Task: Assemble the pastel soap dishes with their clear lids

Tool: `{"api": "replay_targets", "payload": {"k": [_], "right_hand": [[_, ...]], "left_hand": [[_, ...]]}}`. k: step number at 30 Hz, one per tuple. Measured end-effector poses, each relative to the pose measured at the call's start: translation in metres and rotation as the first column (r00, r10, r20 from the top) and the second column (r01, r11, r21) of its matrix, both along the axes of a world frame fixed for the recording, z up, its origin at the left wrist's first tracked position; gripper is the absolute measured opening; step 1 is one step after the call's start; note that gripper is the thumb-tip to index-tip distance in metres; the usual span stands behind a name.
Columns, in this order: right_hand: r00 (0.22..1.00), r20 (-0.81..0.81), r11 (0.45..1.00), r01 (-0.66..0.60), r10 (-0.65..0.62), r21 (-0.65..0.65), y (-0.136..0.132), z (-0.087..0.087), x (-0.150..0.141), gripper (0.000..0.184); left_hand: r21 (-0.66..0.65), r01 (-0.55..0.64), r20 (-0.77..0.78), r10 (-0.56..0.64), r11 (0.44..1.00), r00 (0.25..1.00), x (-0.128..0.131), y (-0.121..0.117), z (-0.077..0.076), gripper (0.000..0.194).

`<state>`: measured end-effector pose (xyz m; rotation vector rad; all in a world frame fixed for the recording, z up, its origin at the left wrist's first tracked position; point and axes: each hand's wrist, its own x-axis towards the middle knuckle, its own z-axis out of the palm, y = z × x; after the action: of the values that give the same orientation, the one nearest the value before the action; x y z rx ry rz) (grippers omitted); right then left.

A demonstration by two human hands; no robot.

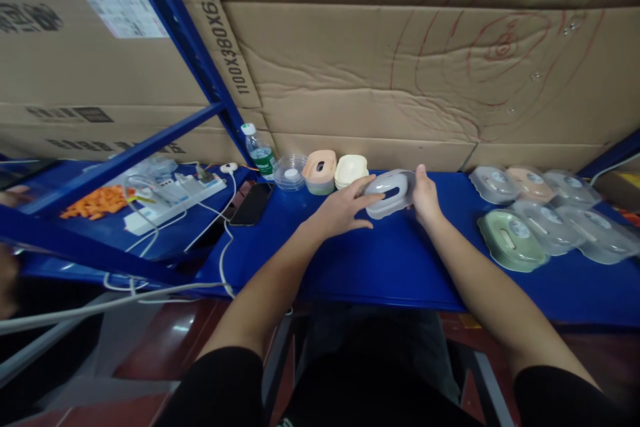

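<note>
A pale grey oval box with a slot in its top (391, 185) is held up above the blue table, and clear plastic seems to surround it. My right hand (425, 197) grips its right edge, thumb pointing up. On the other side my left hand (343, 209) has its fingers on the box, one finger reaching across the top by the slot, thumb low at the near edge. Just beyond my left hand stand a peach-topped box with a slot (321, 170), a stack of cream containers (351, 171) and clear round plastic containers (290, 172).
Several boxes in clear covers, among them a green one (513, 240), sit at right on the blue table (380, 267). A bottle (260, 153), a phone (251, 205) and a power strip (175, 203) with cables lie left, near a blue metal frame (185, 33). Cardboard stands behind.
</note>
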<state>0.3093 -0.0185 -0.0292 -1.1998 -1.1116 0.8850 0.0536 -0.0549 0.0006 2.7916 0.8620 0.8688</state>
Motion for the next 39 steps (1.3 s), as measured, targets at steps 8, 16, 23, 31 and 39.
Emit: {"api": "replay_targets", "payload": {"k": [8,16,23,31,39], "right_hand": [[0.991,-0.109,0.996,-0.069,0.074,0.055,-0.003,0.014,0.001,0.064],[0.99,0.119,0.996,-0.081,0.076,0.043,0.008,-0.001,0.009,0.049],[0.592,0.802,0.98,-0.095,-0.086,0.175,-0.004,0.016,0.033,0.048],[0.329,0.929,0.95,0.195,0.172,-0.245,-0.016,0.048,0.123,0.104],[0.329,0.925,0.976,0.038,0.19,-0.214,-0.016,0.043,0.141,0.101]], "left_hand": [[0.005,-0.533,0.225,0.519,0.846,0.825,-0.023,0.024,0.005,0.024],[-0.213,-0.846,0.172,0.871,0.489,0.46,-0.049,0.041,0.0,0.029],[-0.254,-0.835,0.097,0.871,0.489,0.481,-0.048,0.044,-0.007,0.049],[-0.254,-0.825,0.117,0.862,0.505,0.493,-0.046,0.043,-0.008,0.05],[-0.287,-0.835,0.121,0.882,0.47,0.455,-0.045,0.042,-0.006,0.057]]}}
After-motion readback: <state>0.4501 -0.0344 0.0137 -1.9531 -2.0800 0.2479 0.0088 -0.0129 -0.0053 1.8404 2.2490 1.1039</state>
